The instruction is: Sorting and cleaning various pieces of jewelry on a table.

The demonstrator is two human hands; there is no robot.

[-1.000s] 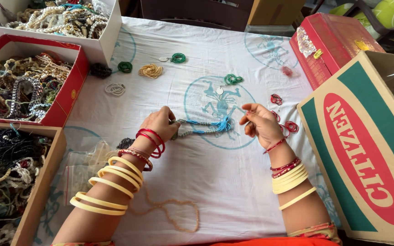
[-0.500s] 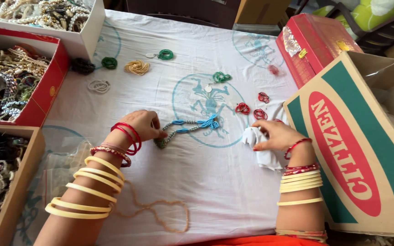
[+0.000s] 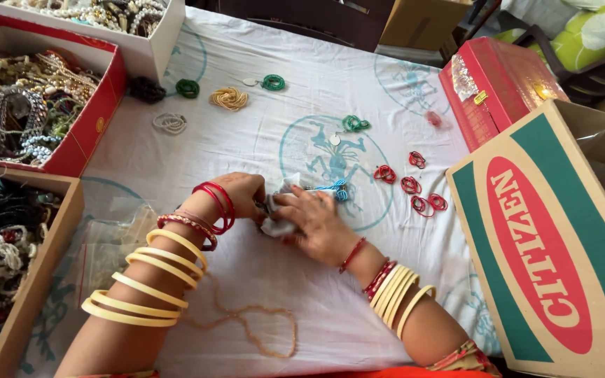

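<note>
Both hands meet at the middle of the cloth-covered worktop [image 3: 302, 294]: the left hand [image 3: 241, 197] and the right hand [image 3: 311, 218] have their fingers curled closed on a small white cloth [image 3: 276, 214], with a blue beaded string [image 3: 336, 189] poking out just beyond it. At the left, a red box [image 3: 96, 122] holds tangled pale and metallic necklaces, a brown box [image 3: 50, 245] holds dark and white beaded strands, and a white box [image 3: 166, 31] holds pearl-like beads. A large printed carton [image 3: 547, 259] stands at the right.

Head view, steeply down, near table [image 3: 260, 280]
</note>
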